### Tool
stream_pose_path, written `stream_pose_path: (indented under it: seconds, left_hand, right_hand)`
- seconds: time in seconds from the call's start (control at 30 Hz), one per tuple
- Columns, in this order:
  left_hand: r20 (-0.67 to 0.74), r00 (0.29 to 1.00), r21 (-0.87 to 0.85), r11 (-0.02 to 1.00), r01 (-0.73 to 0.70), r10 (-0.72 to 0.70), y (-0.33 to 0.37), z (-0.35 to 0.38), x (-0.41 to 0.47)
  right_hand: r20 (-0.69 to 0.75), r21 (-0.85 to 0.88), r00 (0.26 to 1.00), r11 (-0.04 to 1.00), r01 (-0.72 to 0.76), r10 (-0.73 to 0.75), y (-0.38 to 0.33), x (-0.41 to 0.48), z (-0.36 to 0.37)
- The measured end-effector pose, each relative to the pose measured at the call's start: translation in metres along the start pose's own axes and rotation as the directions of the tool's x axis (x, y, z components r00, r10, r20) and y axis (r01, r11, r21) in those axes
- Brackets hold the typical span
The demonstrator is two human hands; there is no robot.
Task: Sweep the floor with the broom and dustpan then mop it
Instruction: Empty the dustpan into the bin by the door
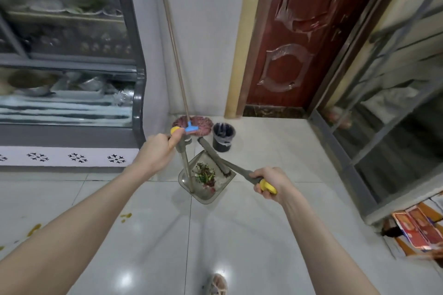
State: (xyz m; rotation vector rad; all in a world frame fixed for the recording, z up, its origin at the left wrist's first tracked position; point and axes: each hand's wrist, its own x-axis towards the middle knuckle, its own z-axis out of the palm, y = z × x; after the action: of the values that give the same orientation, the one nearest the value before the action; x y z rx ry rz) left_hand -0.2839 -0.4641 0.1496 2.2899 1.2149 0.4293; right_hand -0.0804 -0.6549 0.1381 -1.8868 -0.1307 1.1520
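My left hand (159,151) grips the yellow-tipped upright handle of a grey dustpan (215,189), which sits on the white tiled floor in front of me. Green and red scraps (205,175) lie inside the pan. My right hand (269,182) holds the yellow-ended handle of the grey broom (215,158), whose head rests at the pan's far right edge. A mop (176,55) with a blue-tipped pole and a reddish head leans against the wall in the corner behind the pan.
A small black bin (223,136) stands right of the mop head. A glass cabinet (72,79) fills the left, a red door (299,31) the back, a glass partition (395,115) the right. Yellow stains (125,215) mark the floor at left. My foot (217,285) shows below.
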Motion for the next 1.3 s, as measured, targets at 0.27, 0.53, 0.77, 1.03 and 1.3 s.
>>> stream_pose_path:
  seconds: [0.27, 0.53, 0.77, 1.03, 1.3]
  left_hand:
    - [-0.046, 0.999, 0.046, 0.999, 0.023, -0.021, 0.027, -0.01, 0.13]
    - [-0.067, 0.998, 0.113, 0.993, 0.015, -0.007, 0.032, -0.013, 0.242]
    - [-0.083, 0.994, 0.109, 0.991, 0.083, -0.074, 0.017, -0.012, 0.32]
    - [-0.047, 0.996, 0.119, 0.99, 0.079, -0.074, 0.014, -0.012, 0.364]
    - [0.007, 0.996, 0.15, 0.985, 0.083, -0.085, 0.019, -0.002, 0.377]
  right_hand:
    - [0.072, -0.176, 0.995, 0.981, 0.081, -0.069, -0.121, 0.091, -0.015]
    - [0.125, -0.275, 0.987, 0.952, 0.132, -0.1, -0.21, 0.177, -0.003]
    - [0.112, -0.402, 0.988, 0.904, 0.146, -0.11, -0.278, 0.235, 0.012]
    - [0.1, -0.495, 0.99, 0.858, 0.135, -0.099, -0.314, 0.28, 0.036]
    - [0.148, -0.547, 0.986, 0.823, 0.151, -0.083, -0.317, 0.3, 0.05]
